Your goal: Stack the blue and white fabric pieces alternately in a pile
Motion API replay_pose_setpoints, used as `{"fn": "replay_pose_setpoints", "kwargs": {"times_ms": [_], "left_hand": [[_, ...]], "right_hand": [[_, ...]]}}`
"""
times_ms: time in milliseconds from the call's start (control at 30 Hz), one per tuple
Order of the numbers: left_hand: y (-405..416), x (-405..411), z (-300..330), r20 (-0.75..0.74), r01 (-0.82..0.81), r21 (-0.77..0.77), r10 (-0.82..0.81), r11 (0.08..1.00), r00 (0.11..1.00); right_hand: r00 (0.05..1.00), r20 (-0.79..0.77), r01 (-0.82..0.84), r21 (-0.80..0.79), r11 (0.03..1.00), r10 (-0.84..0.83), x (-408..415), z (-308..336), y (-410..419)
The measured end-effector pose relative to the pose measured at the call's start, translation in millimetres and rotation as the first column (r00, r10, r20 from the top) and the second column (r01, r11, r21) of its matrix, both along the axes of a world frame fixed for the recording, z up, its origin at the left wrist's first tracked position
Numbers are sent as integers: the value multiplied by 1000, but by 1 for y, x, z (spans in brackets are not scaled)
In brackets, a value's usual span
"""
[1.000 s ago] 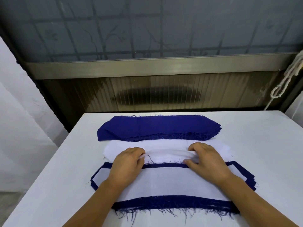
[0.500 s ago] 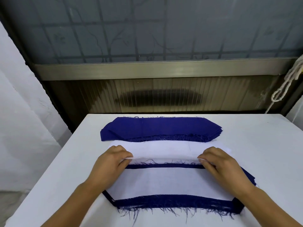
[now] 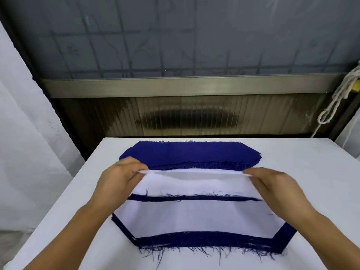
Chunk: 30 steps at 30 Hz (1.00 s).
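Observation:
A white fabric piece (image 3: 192, 183) is lifted a little off the table, stretched between both hands. My left hand (image 3: 118, 180) pinches its far left edge, and my right hand (image 3: 276, 189) pinches its far right edge. Nearer to me lies the alternating pile (image 3: 196, 219), with a white piece on top and frayed dark blue borders showing around it. A stack of blue fabric pieces (image 3: 191, 154) lies at the far side of the table. Any white pieces left under the lifted one are hidden.
The white table (image 3: 311, 172) ends at a far edge just beyond the blue stack. Behind it stands a metal-framed glass wall (image 3: 185, 86). A white rope (image 3: 335, 102) hangs at the right. White sheeting (image 3: 23, 133) covers the left side.
Both hands have spread apart along the white piece's edge and raised it off the table. The camera view has shifted too.

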<state>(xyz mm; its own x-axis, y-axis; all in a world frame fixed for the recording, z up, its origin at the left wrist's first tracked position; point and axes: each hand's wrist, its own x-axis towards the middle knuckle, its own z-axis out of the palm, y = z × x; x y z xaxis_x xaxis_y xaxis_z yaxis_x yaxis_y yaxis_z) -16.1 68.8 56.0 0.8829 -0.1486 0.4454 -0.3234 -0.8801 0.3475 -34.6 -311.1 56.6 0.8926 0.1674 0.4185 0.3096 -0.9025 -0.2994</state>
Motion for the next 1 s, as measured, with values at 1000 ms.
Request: {"fn": "replay_pose_setpoints", "kwargs": {"times_ms": [1000], "left_hand": [[8,-57,-87,163,327,213,-364,921,917]], "right_hand": [[961,211,-145,-159,977,177,-39,-85,-40]]}}
